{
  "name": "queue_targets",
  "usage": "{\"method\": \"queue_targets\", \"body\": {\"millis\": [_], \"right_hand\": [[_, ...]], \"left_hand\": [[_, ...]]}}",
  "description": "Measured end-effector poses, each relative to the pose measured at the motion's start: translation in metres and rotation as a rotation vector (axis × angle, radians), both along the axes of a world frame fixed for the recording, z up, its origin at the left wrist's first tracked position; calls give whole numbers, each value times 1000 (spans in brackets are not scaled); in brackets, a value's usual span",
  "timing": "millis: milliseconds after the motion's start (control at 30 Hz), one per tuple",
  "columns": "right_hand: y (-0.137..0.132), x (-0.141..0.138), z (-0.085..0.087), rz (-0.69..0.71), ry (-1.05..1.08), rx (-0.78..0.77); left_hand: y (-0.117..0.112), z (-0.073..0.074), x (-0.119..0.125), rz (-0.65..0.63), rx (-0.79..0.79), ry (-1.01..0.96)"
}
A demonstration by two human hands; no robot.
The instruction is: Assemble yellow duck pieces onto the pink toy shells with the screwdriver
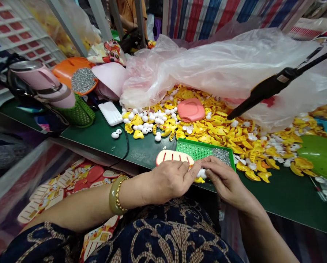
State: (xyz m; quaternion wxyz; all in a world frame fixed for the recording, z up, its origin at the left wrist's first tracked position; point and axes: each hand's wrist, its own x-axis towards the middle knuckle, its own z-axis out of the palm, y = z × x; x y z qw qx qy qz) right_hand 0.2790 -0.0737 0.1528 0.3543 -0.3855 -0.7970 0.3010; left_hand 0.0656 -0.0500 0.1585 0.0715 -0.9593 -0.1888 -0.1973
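Observation:
My left hand (174, 179) is closed around a cream plastic toy piece (173, 156) with red slots and a red edge. Close beside it, my right hand (226, 180) pinches white toy eyes (201, 173), and its fingertips meet those of the left. A bit of yellow plastic (199, 180) shows below the eyes; my fingers hide how these parts join. Just beyond both hands lies a green perforated tray (191, 146) with small metal pieces (221, 155) at its right end.
Yellow toy shells (215, 128) and white eyes (152, 118) are heaped on the green table (103, 140). A black power screwdriver (265, 87) hangs at right. Clear plastic sheeting (221, 58) lies behind. At left stand a pink tumbler (42, 80) and, lower, a lined bin (23, 175) of slotted pieces.

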Motion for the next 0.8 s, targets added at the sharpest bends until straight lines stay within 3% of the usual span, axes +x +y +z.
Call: {"method": "queue_targets", "body": {"millis": [200,367,467,633,733,800], "right_hand": [[-5,-2,-7,-2,-4,83],[-5,-8,-9,-159,50,149],[-4,-13,-3,-139,87,187],[-8,-36,1,-145,192,302],[-14,-49,-9,-167,220,268],[-13,-45,-15,-276,231,320]], "left_hand": [[-1,-1,-1,-4,2,32],[6,11,-7,-47,-58,-5],[8,28,-14,-42,-248,-79],[4,55,-20,-16,-752,-162],[4,54,-21,65,-964,-95],[8,46,-24,120,-1060,-107]]}}
